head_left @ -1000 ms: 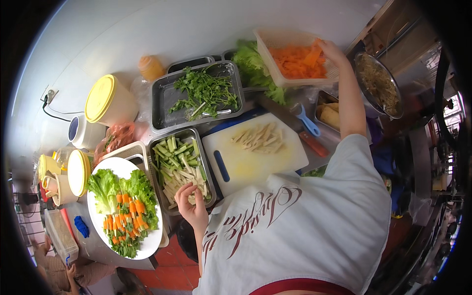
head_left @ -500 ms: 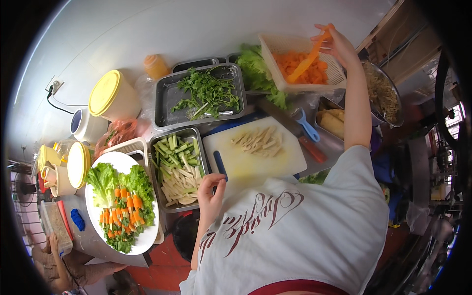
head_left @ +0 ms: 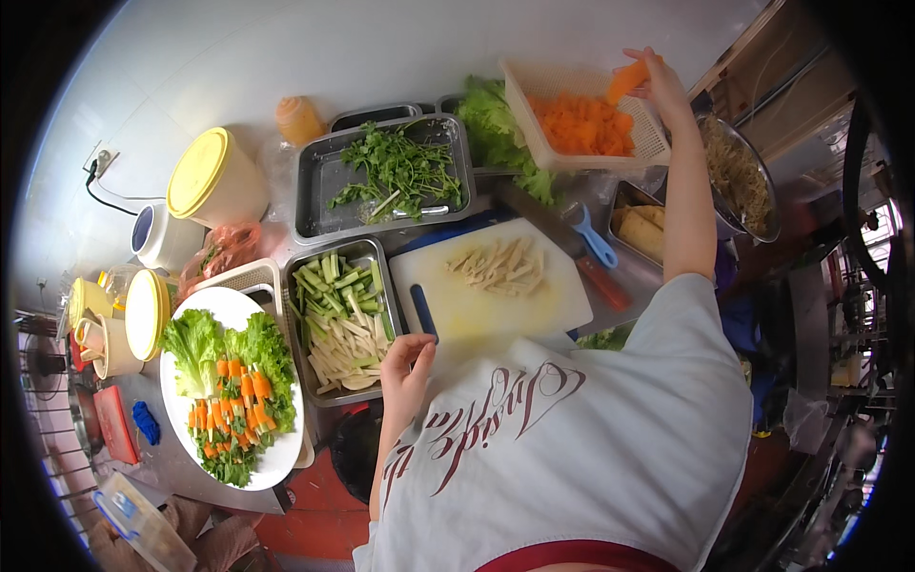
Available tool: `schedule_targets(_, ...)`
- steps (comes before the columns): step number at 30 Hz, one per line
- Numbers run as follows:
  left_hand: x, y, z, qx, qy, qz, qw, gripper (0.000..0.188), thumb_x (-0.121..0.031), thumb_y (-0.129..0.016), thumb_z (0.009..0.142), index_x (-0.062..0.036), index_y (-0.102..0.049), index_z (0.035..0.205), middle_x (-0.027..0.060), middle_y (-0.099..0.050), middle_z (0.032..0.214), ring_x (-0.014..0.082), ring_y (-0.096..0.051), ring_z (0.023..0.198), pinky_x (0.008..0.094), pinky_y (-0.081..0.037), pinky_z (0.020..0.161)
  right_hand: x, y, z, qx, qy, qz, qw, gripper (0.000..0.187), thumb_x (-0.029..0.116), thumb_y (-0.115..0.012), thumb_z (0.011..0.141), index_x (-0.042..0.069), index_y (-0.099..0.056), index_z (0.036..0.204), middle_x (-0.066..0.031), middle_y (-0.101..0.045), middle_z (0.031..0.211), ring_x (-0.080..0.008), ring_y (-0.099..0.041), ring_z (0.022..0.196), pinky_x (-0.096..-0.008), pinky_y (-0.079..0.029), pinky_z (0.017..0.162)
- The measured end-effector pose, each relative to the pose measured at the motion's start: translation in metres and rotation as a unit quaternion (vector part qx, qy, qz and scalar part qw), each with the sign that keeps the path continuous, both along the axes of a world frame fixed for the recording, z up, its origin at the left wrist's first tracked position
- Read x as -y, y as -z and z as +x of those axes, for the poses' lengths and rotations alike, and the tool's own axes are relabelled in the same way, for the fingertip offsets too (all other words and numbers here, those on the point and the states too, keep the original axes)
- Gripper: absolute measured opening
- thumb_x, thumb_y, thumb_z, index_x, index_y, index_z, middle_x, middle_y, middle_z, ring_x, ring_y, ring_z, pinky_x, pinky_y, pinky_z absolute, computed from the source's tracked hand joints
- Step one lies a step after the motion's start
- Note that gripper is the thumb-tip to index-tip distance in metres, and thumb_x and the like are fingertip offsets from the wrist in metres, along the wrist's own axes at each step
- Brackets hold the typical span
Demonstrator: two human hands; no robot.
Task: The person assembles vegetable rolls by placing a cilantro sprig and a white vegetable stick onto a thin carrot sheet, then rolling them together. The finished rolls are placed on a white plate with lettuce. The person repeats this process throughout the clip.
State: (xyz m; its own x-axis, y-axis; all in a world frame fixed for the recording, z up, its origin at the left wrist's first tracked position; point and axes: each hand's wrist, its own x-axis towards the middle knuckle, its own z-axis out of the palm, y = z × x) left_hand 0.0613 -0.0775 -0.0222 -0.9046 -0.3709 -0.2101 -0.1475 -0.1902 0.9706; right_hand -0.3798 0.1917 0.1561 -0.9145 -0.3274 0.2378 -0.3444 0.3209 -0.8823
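Observation:
My right hand [head_left: 658,84] is raised at the far right and holds an orange carrot piece [head_left: 624,80] over the white basket [head_left: 652,143] of cut carrot pieces [head_left: 581,124]. My left hand [head_left: 408,362] rests with loosely curled fingers at the near edge of the white cutting board [head_left: 496,310], beside its blue handle slot, and holds nothing. Pale vegetable sticks [head_left: 500,267] lie on the board. A steel tray [head_left: 367,255] of cucumber and pale strips sits just left of that hand.
A white plate [head_left: 276,456] with lettuce and carrot sticks sits at the left. A steel tray [head_left: 315,181] of green herbs is behind the board. A blue-handled peeler [head_left: 593,238], lettuce [head_left: 496,133], a bowl of noodles [head_left: 739,176] and yellow-lidded containers [head_left: 205,176] stand around.
My right hand lifted a carrot piece out of the basket and now holds it above the basket's far right corner. My left hand slid from the tray edge to the cutting board's near edge.

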Motion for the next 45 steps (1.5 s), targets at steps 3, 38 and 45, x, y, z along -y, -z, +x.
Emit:
schedule_targets(3,-0.003,-0.005,-0.009,-0.010,0.025,0.058,0.998,0.018,-0.013,-0.053,0.089,0.0010,-0.058,0.099,0.0051,-0.062,0.090,0.0103,-0.055,0.084,0.0249,-0.042,0.076,0.028,-0.018,0.050,0.034,-0.080,-0.070,0.994,0.056,0.047,-0.026,0.095,0.004,-0.048,0.124,-0.0172,-0.060,0.107,-0.0199,-0.060,0.095,-0.0312,-0.046,0.087)
schedule_targets(38,0.003,0.004,-0.044,0.014,0.006,0.260,0.965,0.021,-0.013,-0.051,0.090,-0.0013,-0.052,0.107,0.0117,-0.062,0.097,0.0202,-0.065,0.084,0.0318,-0.053,0.074,0.052,0.191,0.176,0.018,-0.203,0.250,0.946,0.015,0.005,-0.064,0.072,0.001,-0.055,0.084,-0.0059,-0.047,0.078,-0.0176,-0.053,0.072,-0.0277,-0.045,0.067)
schedule_targets(45,0.002,0.006,-0.045,0.046,0.028,0.289,0.956,0.021,-0.013,-0.051,0.089,-0.0004,-0.053,0.106,0.0095,-0.062,0.097,0.0198,-0.064,0.085,0.0325,-0.052,0.075,0.050,0.190,0.181,0.090,-0.226,0.174,0.954,0.012,0.009,-0.063,0.078,0.000,-0.056,0.081,-0.0021,-0.052,0.077,-0.0089,-0.051,0.067,-0.0234,-0.044,0.063)
